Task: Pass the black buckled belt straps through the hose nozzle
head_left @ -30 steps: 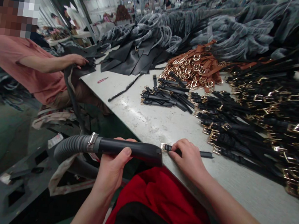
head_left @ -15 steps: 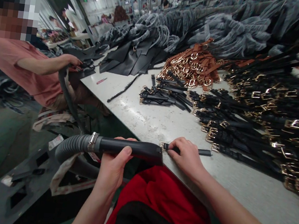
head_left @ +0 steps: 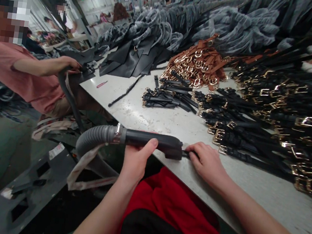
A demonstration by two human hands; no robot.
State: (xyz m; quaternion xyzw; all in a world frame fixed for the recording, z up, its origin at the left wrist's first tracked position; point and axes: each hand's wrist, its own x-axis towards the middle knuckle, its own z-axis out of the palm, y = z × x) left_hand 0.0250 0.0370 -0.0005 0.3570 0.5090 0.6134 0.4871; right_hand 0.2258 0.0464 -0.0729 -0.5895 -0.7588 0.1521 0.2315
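Observation:
My left hand (head_left: 136,161) is wrapped round a black hose nozzle (head_left: 153,140), thumb on top. A metal clamp (head_left: 117,133) joins the nozzle to a grey corrugated hose (head_left: 93,136) that bends down to the left. The nozzle's downturned tip is right at the end of a short black strap (head_left: 186,154) on the table edge. My right hand (head_left: 207,164) pinches that strap from the other side. The strap's gold buckle is hidden now, behind or inside the tip; I cannot tell which.
Black straps with gold buckles (head_left: 260,134) lie heaped on the table's right side. Brown straps with gold rings (head_left: 199,63) are piled behind, beside black leather pieces (head_left: 133,60). A person in a pink shirt (head_left: 31,77) works at the left. A grey machine (head_left: 19,191) stands below.
My left hand has moved the nozzle right and slightly up, over the strap's buckle end. The strap's free end no longer shows beyond my right hand.

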